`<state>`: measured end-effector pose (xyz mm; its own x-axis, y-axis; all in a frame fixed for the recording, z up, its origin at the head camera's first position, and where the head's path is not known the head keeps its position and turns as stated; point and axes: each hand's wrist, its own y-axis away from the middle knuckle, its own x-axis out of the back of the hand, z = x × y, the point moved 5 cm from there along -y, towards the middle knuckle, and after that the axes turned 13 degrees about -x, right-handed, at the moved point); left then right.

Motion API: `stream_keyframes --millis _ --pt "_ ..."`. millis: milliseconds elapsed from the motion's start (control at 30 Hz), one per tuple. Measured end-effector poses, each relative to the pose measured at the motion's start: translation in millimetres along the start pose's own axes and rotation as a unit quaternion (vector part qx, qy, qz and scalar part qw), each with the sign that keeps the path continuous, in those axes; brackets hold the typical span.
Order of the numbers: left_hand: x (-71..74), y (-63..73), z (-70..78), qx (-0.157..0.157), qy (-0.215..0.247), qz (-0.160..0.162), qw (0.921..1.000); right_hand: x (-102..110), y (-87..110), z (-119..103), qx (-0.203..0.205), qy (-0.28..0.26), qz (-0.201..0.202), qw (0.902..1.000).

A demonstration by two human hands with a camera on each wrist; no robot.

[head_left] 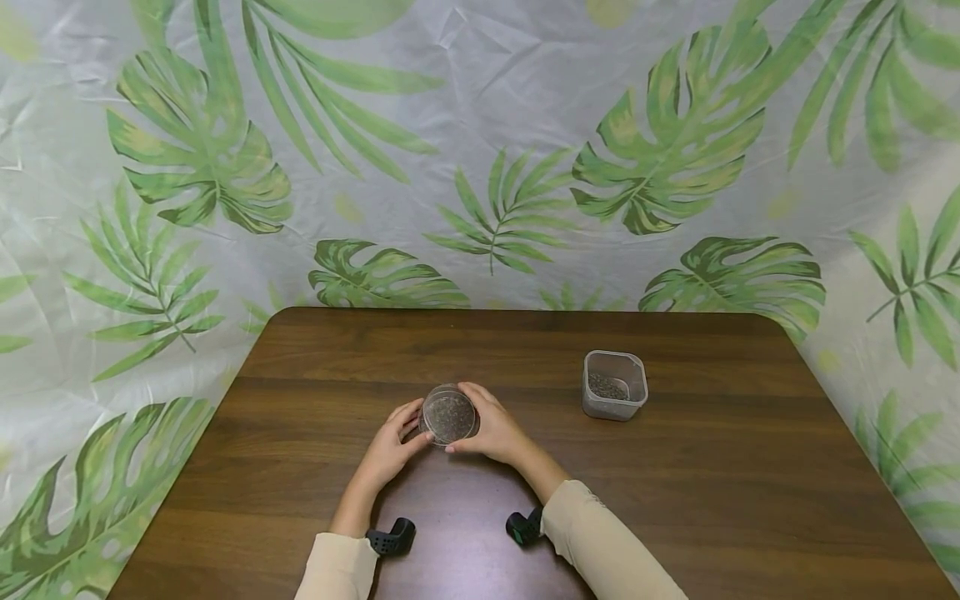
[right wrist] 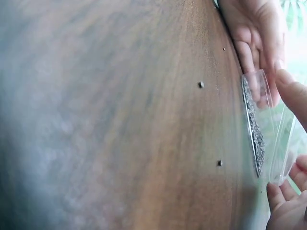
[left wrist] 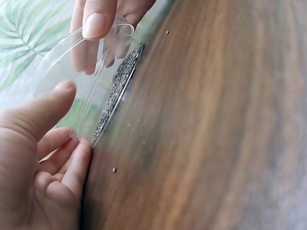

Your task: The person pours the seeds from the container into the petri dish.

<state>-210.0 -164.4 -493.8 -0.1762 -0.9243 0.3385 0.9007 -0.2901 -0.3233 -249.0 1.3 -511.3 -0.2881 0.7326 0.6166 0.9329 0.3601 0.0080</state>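
Both hands meet at a round clear petri dish (head_left: pixel 450 421) near the middle of the table. Dark grey granules (left wrist: pixel 115 86) lie heaped in its shallow base. Over the base is a clear lid (left wrist: pixel 60 53), which leans at an angle to it in the wrist views. My right hand (head_left: pixel 497 429) grips the lid, thumb at the near side and fingers at the far side. From the left, my left hand (head_left: pixel 388 450) curls round the dish, with its fingertips at the edge where lid and base come close and its thumb on the near side.
To the right stands a square translucent plastic tub (head_left: pixel 615 404) with similar granules at its bottom. A few stray granules (right wrist: pixel 200 85) lie on the wooden table (head_left: pixel 712 500). A leaf-patterned cloth (head_left: pixel 495 125) hangs behind the far table edge.
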Motion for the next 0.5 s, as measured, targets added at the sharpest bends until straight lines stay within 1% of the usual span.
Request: stream_keyframes --millis 67,133,267,367,433,500 --pt "0.4 0.1 -1.9 0.002 0.010 0.007 0.9999 0 0.1 -1 -0.004 0.001 -0.002 1.0000" --pt "0.9 0.5 -1.8 0.004 0.007 0.017 0.9998 0 0.3 -3 -0.006 0.000 -0.003 1.0000" --pt "3.0 1.6 3.5 0.009 -0.027 0.036 0.9989 -1 0.5 -4 -0.008 0.003 -0.005 1.0000" --pt "4.2 2.1 7.0 0.015 -0.044 0.048 0.9978 -2 0.1 -5 -0.008 0.015 -0.006 0.9998" --pt "4.4 2.0 7.6 0.021 -0.044 0.051 0.9975 -3 -0.4 -5 -0.004 0.022 -0.007 0.9997" --pt "4.2 1.7 5.1 0.024 -0.037 0.055 0.9975 -4 -0.5 -5 -0.001 0.025 -0.008 0.9997"
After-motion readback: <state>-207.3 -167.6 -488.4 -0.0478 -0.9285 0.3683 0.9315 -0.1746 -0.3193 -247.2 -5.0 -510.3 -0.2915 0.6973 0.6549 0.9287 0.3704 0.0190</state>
